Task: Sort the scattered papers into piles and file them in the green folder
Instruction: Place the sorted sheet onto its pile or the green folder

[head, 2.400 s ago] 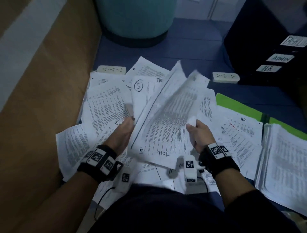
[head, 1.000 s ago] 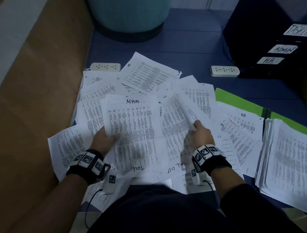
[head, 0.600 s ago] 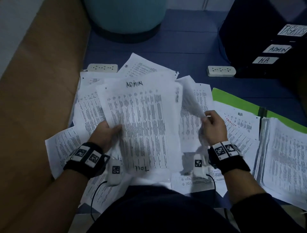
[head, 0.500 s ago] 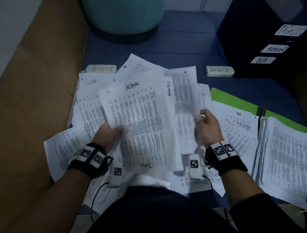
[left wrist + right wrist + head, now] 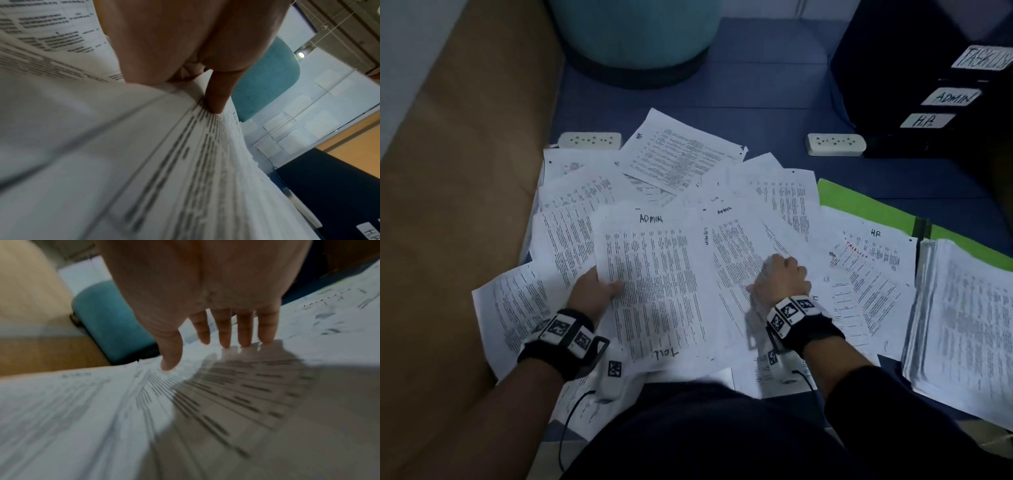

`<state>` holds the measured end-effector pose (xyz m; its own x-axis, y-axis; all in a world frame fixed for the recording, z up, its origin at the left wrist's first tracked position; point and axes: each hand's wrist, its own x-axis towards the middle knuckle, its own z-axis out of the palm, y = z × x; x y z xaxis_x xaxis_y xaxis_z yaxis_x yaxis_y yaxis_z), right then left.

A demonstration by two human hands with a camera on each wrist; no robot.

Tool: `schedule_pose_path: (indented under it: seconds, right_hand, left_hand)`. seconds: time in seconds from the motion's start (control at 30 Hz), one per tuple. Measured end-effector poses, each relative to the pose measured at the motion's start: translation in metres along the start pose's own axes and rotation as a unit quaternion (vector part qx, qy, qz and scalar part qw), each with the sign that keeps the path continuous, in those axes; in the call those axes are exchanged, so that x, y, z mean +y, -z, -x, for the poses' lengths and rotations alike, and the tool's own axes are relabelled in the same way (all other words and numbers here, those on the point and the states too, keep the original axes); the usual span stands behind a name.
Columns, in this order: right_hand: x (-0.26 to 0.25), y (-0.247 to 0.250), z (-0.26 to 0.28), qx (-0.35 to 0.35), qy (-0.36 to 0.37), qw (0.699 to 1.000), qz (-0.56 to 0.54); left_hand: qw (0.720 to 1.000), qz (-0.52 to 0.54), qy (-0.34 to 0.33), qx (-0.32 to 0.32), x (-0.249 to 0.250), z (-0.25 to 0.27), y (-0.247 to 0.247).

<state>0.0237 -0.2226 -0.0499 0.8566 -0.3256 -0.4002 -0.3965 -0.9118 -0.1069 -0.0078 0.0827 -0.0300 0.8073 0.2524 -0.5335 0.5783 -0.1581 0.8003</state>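
Note:
Printed papers [image 5: 674,161] lie scattered on the blue floor. My left hand [image 5: 609,284] grips the left edge of a bundle topped by a sheet marked ADMIN [image 5: 654,284], with the thumb [image 5: 216,100] on top and the fingers hidden beneath. My right hand [image 5: 782,265] is open, its straight fingertips [image 5: 244,340] touching a second ADMIN sheet [image 5: 736,253] lying just right of the bundle. The green folder [image 5: 859,205] lies open at the right. It is partly covered by an HR sheet [image 5: 873,263] and a thick sorted pile [image 5: 962,325].
Two white power strips [image 5: 589,140] [image 5: 837,144] lie beyond the papers. A teal round stool [image 5: 637,37] stands at the back. A black box [image 5: 914,51] with labels TASKLIST, ADMIN and HR is at the far right. A brown panel [image 5: 448,222] borders the left.
My right hand has laid the sheet it held raised flat on the papers and let go of it. My left hand has lowered the ADMIN bundle toward the floor.

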Motion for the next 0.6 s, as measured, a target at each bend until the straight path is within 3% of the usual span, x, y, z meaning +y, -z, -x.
schedule_pose_path:
  seconds: [0.17,0.23,0.4,0.6]
  right_hand:
    - [0.003,-0.013,0.000,0.055,-0.034,0.998,0.003]
    - [0.006,-0.014,-0.001,0.043,-0.041,0.998,0.006]
    - [0.015,-0.006,-0.004,0.069,0.002,0.997,-0.029]
    - [0.027,0.010,0.001,0.092,0.054,0.994,-0.014]
  left_hand:
    - [1.000,0.019,-0.002,-0.017,-0.002,0.001,0.002]
    - [0.999,0.034,-0.011,-0.035,0.006,0.007,0.001]
    - [0.996,0.049,-0.031,-0.072,0.029,0.017,-0.003]
    - [0.997,0.038,-0.046,-0.051,0.030,0.024,-0.006]
